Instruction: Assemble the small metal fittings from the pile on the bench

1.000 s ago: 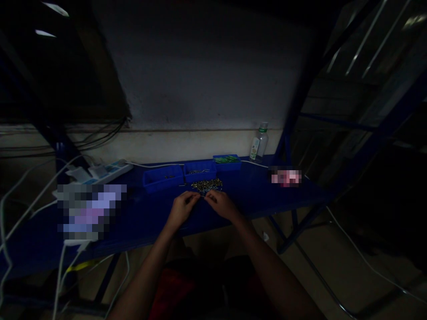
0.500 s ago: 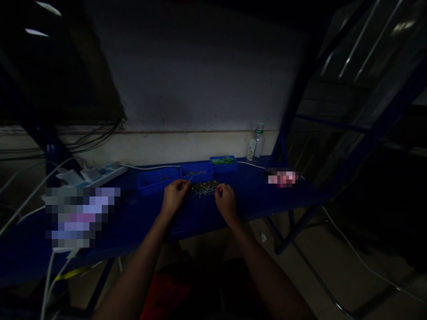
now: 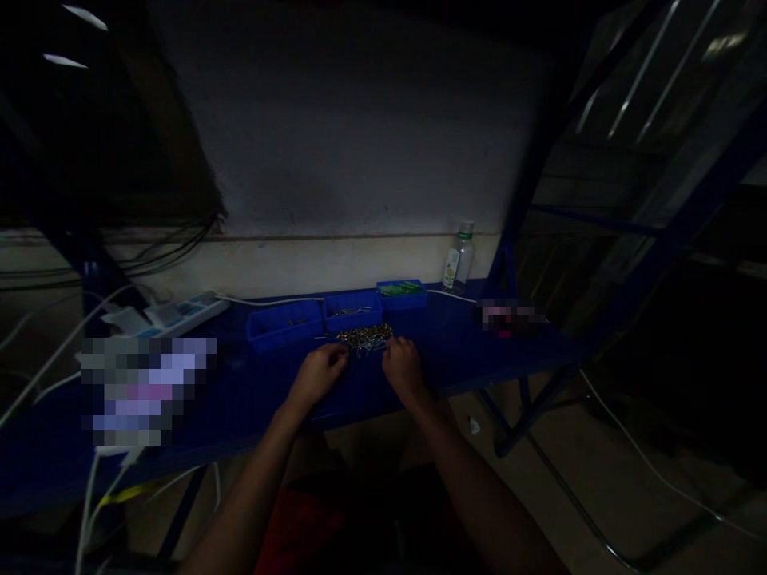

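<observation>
A pile of small metal pins or rivets (image 3: 365, 335), some with brassy heads and thin shanks, lies on the blue table (image 3: 443, 343). My left hand (image 3: 319, 371) is at the near left edge of the pile, thumb and fingers curled together; whatever is between them is too dark to make out. At the pile's right edge my right hand (image 3: 403, 366) has its fingers bent and closed, their tips hidden. Behind the pile stands a blue bin (image 3: 353, 322) with similar thin metal pieces in it. One loose piece (image 3: 322, 336) lies left of the pile.
Another blue bin (image 3: 281, 329) holds a few small pieces; a third bin (image 3: 404, 302) contains green items. A clear bottle (image 3: 460, 259) stands by the wall. To the left are a white power strip (image 3: 185, 314) with cables and a blurred-out object (image 3: 149, 391).
My left hand has moved down toward me, away from the bins; the thin piece that showed at its fingertips no longer shows there. My right hand has shifted slightly left.
</observation>
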A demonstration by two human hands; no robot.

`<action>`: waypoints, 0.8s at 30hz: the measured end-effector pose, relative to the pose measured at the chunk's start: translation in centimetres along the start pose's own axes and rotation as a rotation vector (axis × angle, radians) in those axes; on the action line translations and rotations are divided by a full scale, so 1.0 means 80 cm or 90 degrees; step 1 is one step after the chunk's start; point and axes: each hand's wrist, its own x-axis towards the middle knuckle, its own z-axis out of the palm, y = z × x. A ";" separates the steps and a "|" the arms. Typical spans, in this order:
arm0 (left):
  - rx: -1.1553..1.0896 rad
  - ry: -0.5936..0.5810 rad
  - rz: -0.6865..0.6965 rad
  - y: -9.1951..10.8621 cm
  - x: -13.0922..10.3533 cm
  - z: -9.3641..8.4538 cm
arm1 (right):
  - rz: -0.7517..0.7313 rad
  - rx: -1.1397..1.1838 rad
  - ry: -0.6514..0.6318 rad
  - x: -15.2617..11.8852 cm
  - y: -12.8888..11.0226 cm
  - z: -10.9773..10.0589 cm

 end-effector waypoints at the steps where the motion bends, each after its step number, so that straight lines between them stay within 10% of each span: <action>1: -0.011 -0.011 0.005 0.001 -0.008 0.003 | -0.010 0.004 -0.003 0.000 0.001 0.000; 24: -0.118 -0.066 0.020 0.013 -0.023 0.002 | -0.249 0.025 0.001 -0.007 -0.013 -0.012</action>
